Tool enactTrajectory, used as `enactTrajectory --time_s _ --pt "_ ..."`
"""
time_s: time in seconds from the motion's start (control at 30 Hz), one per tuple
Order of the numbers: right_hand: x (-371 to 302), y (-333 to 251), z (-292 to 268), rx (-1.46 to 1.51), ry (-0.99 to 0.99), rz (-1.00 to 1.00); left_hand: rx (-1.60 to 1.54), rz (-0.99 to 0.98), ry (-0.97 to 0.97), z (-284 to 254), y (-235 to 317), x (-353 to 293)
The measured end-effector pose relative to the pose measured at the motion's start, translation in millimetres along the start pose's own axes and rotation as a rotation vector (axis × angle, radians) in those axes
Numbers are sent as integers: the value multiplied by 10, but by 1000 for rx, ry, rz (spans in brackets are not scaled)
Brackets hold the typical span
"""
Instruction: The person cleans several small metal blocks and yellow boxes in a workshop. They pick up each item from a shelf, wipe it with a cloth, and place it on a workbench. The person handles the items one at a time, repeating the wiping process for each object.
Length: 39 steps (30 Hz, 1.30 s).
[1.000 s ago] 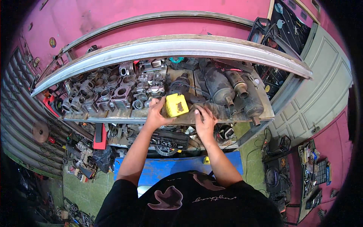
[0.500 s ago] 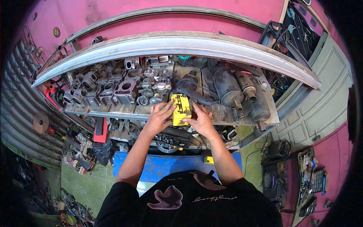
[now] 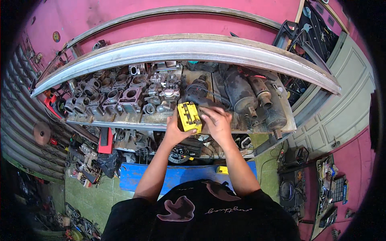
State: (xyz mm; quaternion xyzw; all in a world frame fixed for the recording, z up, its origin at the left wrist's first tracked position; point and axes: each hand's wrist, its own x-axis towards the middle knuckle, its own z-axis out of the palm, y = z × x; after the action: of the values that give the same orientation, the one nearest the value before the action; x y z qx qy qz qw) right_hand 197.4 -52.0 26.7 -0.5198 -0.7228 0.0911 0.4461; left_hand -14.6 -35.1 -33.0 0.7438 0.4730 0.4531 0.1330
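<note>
Currently | yellow battery (image 3: pixel 186 117): in hand, not set down, over near edge of workbench (image 3: pixel 158 119) | left hand (image 3: pixel 175 131): grasping battery's left side and near end | right hand (image 3: pixel 219 123): half-curled at its right, contact unclear | versus half a second ago: battery's far end swung left; left thumb, not right, at near end

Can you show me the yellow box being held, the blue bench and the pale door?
Held yellow box (image 3: pixel 188 116), head view: its upper face.
Blue bench (image 3: pixel 183 173), head view: its flat top.
Pale door (image 3: pixel 341 96), head view: panelled front.
</note>
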Motion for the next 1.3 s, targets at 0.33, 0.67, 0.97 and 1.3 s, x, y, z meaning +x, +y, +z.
enactTrajectory --time_s 0.33,0.67,0.97,1.3 --pt "600 -75 308 -290 -348 -209 -29 -64 -64 -29 100 73" --pt "508 -436 -35 -412 -195 -319 -46 -140 -88 -62 136 61" --pt "187 -570 -89 -542 -417 -292 -1 -119 -63 -36 77 57" --pt "208 -474 271 -434 -204 -268 60 -137 -89 115 -110 30"
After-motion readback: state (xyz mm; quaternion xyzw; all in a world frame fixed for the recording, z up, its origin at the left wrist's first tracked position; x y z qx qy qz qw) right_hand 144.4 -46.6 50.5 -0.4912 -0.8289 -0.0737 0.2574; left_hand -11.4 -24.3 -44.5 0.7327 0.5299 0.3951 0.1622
